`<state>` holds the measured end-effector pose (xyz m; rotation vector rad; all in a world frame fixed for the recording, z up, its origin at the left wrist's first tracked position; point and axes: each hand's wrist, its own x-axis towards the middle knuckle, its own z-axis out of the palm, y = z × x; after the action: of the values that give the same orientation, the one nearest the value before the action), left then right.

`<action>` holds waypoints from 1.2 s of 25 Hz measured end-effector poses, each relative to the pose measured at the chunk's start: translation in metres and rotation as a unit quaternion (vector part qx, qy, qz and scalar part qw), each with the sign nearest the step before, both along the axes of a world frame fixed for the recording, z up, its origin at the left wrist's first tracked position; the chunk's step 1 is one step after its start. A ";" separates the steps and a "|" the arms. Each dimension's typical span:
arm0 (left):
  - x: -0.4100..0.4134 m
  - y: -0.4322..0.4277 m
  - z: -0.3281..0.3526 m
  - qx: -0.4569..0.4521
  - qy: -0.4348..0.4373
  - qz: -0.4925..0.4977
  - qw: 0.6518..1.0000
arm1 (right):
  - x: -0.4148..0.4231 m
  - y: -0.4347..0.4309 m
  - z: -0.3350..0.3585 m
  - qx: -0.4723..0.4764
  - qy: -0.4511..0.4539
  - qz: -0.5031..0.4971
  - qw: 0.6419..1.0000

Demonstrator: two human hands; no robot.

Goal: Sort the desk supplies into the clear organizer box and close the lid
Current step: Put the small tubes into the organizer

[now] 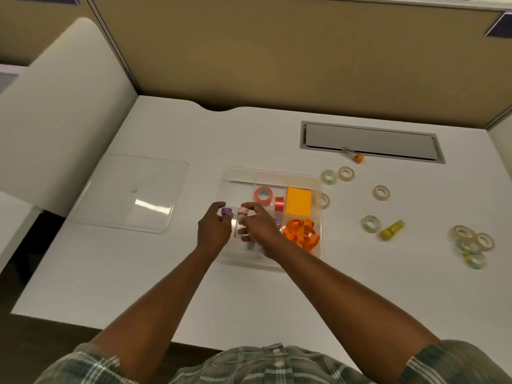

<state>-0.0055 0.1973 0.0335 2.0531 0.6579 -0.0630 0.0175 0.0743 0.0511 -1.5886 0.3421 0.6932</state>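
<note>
Both hands are over the organizer (315,181) at mid-desk. Left hand (213,228) pinches a purple-capped vial (226,211); right hand (259,227) grips a pink-capped vial (242,221), both at the box's near-left compartment. Pink tape (263,194), an orange pad (298,201) and orange ribbon (302,233) sit inside. The lid (130,192) lies off to the left. No writing is readable anywhere.
</note>
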 end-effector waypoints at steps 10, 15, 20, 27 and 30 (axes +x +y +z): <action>0.012 0.006 -0.013 0.020 0.078 -0.094 0.992 | 0.013 0.034 -0.017 -0.073 0.054 0.059 0.994; 0.012 0.001 -0.014 0.062 0.064 -0.111 0.990 | 0.014 0.031 -0.014 -0.084 0.033 0.067 0.994; 0.010 -0.018 -0.006 0.049 0.004 -0.098 0.994 | 0.011 0.004 -0.003 -0.106 -0.038 0.031 0.993; 0.027 -0.085 0.003 0.013 -0.047 -0.143 0.988 | 0.015 -0.086 0.014 -0.133 -0.079 -0.055 0.986; 0.038 -0.122 0.005 0.013 -0.057 -0.179 0.982 | 0.018 -0.137 0.015 -0.195 -0.120 -0.067 0.971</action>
<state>0.0328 0.0757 0.0384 2.1609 0.2143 -0.1435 0.0354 -0.0630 0.0663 -1.9777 0.4193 0.3343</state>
